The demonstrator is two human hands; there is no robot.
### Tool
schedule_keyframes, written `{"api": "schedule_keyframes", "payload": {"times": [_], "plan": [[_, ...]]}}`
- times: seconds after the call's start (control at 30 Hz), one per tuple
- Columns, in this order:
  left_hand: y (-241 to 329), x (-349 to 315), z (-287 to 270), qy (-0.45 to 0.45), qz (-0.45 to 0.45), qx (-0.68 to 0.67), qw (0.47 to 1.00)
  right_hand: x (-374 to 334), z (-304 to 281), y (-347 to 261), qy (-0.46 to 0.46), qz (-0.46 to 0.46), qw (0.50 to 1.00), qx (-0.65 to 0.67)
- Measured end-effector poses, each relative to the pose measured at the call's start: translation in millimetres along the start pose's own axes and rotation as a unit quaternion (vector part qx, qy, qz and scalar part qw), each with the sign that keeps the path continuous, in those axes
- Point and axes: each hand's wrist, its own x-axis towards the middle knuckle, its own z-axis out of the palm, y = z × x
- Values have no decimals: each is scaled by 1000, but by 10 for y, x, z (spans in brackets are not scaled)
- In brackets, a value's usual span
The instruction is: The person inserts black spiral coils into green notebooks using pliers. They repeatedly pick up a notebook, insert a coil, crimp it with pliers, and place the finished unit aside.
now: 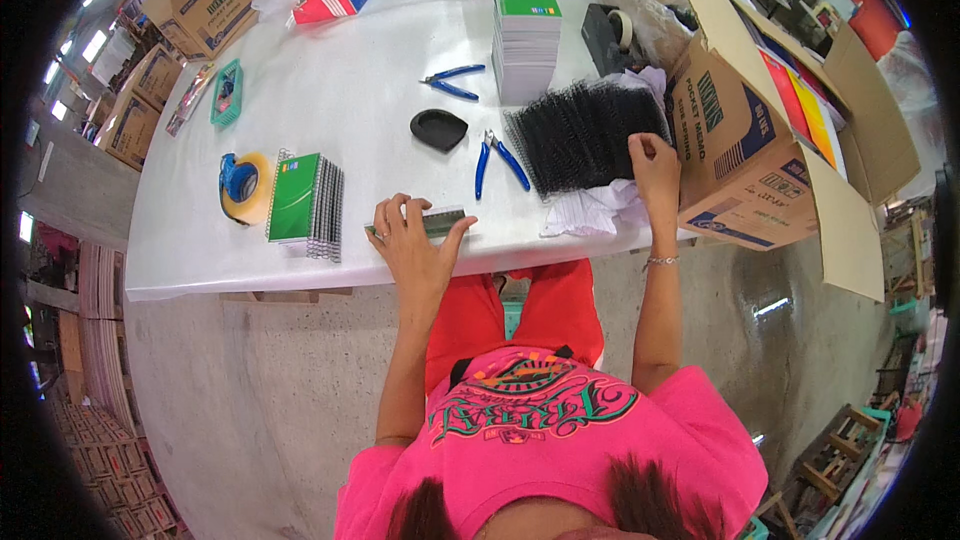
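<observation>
My left hand (412,245) is closed around a small pad (446,224) near the table's front edge, its dark green cover strip showing between thumb and fingers. At the right end of a pile of black spiral binding coils (585,140), my right hand (655,165) is pinched shut; what lies between its fingertips is too small to make out. The coils rest on a crumpled white cloth (600,212). Blue-handled cutters (500,162) lie beside the pile, with a second blue-handled pair (455,82) farther back. A rounded black object (438,130) sits left of them.
Spiral-bound green notebooks (300,202) are stacked at the left beside a tape dispenser (245,187). A tall stack of green-covered pads (527,45) stands behind the coils. To the right, an open cardboard box (745,150) has flaps reaching past the table edge. A teal basket (228,92) lies far left.
</observation>
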Motion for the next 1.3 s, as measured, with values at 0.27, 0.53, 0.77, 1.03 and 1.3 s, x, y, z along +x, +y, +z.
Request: {"api": "schedule_keyframes", "payload": {"times": [0.27, 0.53, 0.77, 1.03, 1.3], "plan": [[13, 13, 54, 27, -5, 1, 1000, 25, -97, -31, 46, 23, 979, 197], [9, -12, 44, 36, -12, 1, 999, -104, -90, -362, -140, 60, 785, 600], [-30, 14, 153, 39, -11, 30, 999, -612, 349, -965, -382, -35, 852, 356], [-36, -13, 196, 30, -21, 21, 999, -836, 794, -929, -371, -128, 902, 179], [-45, -12, 196, 36, -20, 12, 999, -869, 821, -949, -360, -163, 903, 169]]}}
